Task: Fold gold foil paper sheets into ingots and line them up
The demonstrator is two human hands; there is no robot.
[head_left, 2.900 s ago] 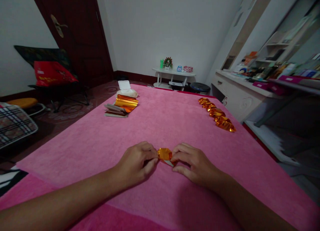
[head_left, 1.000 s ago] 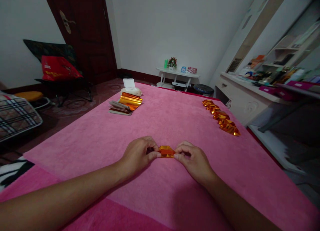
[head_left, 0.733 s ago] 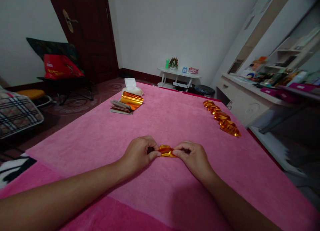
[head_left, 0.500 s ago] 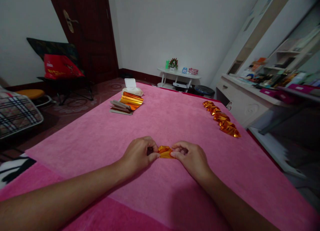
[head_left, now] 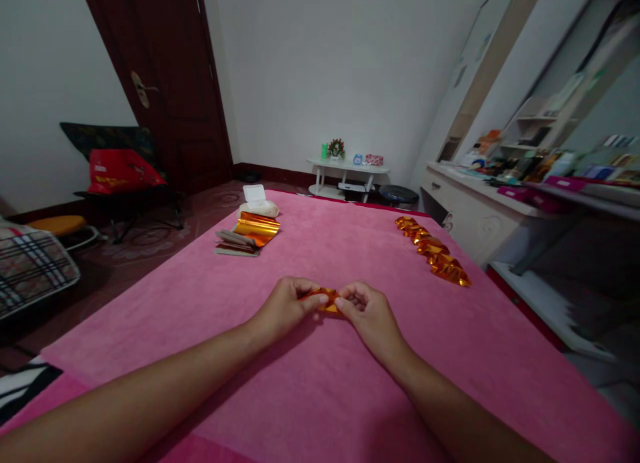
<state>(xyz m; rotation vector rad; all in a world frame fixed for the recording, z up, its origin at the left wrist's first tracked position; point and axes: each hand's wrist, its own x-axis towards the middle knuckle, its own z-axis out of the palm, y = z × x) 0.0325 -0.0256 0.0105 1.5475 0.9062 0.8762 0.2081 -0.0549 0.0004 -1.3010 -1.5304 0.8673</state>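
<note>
Foil paper (head_left: 331, 308), orange-gold and folded into a small piece, is just below the centre of the frame, over a pink plush cloth (head_left: 340, 389); whether it touches the cloth is hard to tell. The left hand (head_left: 290, 301) grasps its left end, thumb pressed on top, and the fingers of the right hand (head_left: 371, 315) pinch its right end, so that the thumbs nearly meet. Further out, a row of folded foil pieces (head_left: 433, 249) runs slantwise on the cloth at right. Left of centre, a curled foil sheet (head_left: 261, 228) lies against a stack of grey-brown paper (head_left: 236, 243), with a white pack (head_left: 259, 210), its lid raised, just behind. Beyond the cloth, a low white stand (head_left: 350, 165) bears a potted plant (head_left: 336, 149) at upper centre, and a red bag (head_left: 125, 173) rests on a dark chair (head_left: 107, 137) at upper left.
</note>
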